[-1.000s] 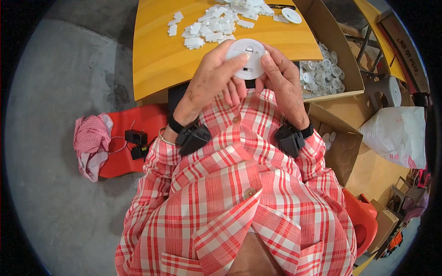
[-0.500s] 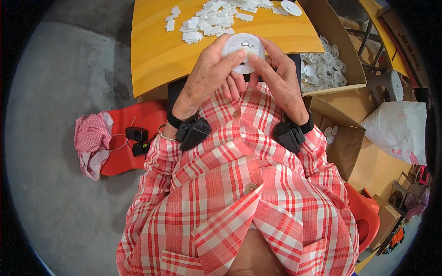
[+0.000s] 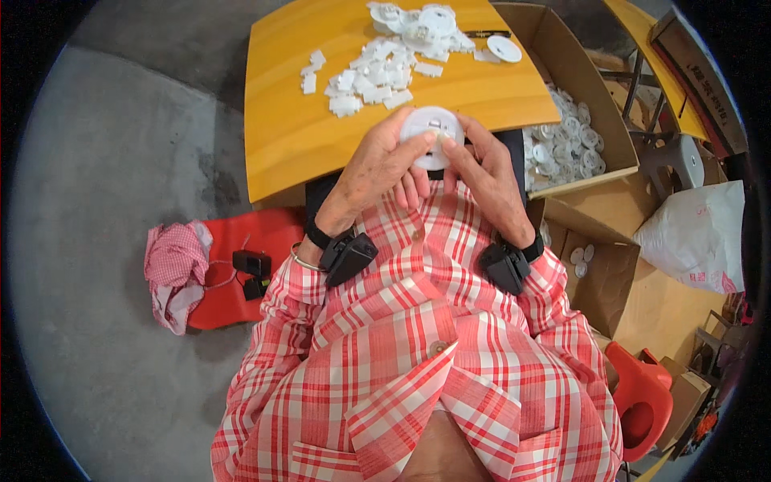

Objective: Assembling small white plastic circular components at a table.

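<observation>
Between my two hands is a round white plastic disc-shaped housing (image 3: pixel 418 124), held up just off the near edge of the yellow table (image 3: pixel 281 153). My left hand (image 3: pixel 384 157) grips its left side, thumb pressed on the face. From the other side my right hand (image 3: pixel 479 161) holds it, its thumb meeting the left one near the disc's middle. A small slot shows above the thumbs; they cover the centre of the face. On the tabletop beyond lie a heap of small white rectangular plastic covers (image 3: pixel 377 76) and several white round discs (image 3: pixel 426 28).
One white disc (image 3: pixel 504 49) lies at the table's right. A cardboard box (image 3: pixel 618 153) of white round parts stands right of the table, with a second box (image 3: pixel 598 281) nearer. A white sack (image 3: pixel 695 233) is farther right. A red stool (image 3: pixel 233 301) at left bears checked cloth (image 3: pixel 175 265).
The whole view has shifted, so the table and my hands sit lower in it and more discs show at the back. Both hands keep holding the disc, thumbs still on its face.
</observation>
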`<control>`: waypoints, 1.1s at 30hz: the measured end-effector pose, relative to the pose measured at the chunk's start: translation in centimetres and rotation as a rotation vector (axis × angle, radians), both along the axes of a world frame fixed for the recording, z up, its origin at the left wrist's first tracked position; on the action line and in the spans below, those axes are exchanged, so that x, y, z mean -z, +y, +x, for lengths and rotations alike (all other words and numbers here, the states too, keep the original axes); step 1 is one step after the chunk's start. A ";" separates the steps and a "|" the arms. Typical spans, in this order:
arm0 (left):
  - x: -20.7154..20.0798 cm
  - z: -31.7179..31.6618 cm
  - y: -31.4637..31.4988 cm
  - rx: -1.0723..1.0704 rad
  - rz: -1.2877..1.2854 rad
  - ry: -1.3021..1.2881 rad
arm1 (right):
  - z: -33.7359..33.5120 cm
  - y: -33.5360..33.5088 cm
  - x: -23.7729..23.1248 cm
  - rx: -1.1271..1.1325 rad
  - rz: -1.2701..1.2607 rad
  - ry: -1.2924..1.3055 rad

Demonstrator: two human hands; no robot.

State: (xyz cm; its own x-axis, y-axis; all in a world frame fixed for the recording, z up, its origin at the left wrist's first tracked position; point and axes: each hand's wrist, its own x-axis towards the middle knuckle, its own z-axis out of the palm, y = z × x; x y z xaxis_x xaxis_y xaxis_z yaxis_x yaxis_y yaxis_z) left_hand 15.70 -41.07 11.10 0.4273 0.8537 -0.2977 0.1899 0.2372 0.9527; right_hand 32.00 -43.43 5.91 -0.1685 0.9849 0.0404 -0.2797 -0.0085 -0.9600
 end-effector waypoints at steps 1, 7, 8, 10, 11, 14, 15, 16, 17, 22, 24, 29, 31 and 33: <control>-0.4 0.2 0.3 0.028 -0.067 -0.018 | 0.3 0.1 -0.6 0.006 0.014 0.002; -0.1 1.5 2.3 0.232 -0.081 0.052 | 3.2 0.1 -0.4 0.040 -0.028 -0.011; 0.4 1.9 3.0 0.301 -0.089 0.064 | 3.9 0.0 0.2 0.040 -0.027 -0.010; 2.7 2.4 5.0 0.303 -0.067 0.115 | 5.6 0.1 2.1 0.087 -0.070 -0.047; 3.8 2.6 5.9 0.304 -0.043 0.169 | 6.6 0.2 3.1 0.084 -0.069 -0.047; 6.4 2.8 9.9 0.169 0.199 0.326 | 9.6 0.8 6.4 0.208 -0.069 -0.058; 7.8 2.6 11.9 0.113 0.343 0.428 | 10.5 1.0 7.5 0.210 -0.074 -0.060; 8.1 2.7 13.5 0.118 0.341 0.426 | 11.4 1.0 8.2 0.285 -0.094 -0.068; 8.5 2.7 15.2 0.098 0.553 0.611 | 12.2 1.1 8.9 0.359 -0.114 -0.078; 11.1 4.0 22.3 0.029 1.032 0.856 | 16.8 2.0 12.0 0.616 -0.214 -0.010; 12.2 5.1 24.6 -0.041 1.078 0.921 | 19.6 1.6 14.8 0.695 -0.332 0.025; 11.7 8.0 27.4 -0.076 0.892 1.076 | 22.9 -0.3 21.3 0.783 -0.476 0.104; 12.3 8.5 28.0 -0.084 0.852 1.137 | 23.2 -1.5 24.0 0.866 -0.560 0.057; 13.1 8.8 28.3 -0.116 0.788 1.126 | 24.1 -3.1 26.9 0.857 -0.622 0.072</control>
State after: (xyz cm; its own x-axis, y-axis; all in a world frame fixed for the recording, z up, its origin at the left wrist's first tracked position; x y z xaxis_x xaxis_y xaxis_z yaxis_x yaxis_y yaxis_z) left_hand 24.52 -12.80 -2.00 0.1959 0.9702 0.1424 0.9569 -0.2209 0.1883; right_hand 56.06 -46.50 -21.01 0.5744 0.6243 -0.5295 -0.4814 -0.2655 -0.8353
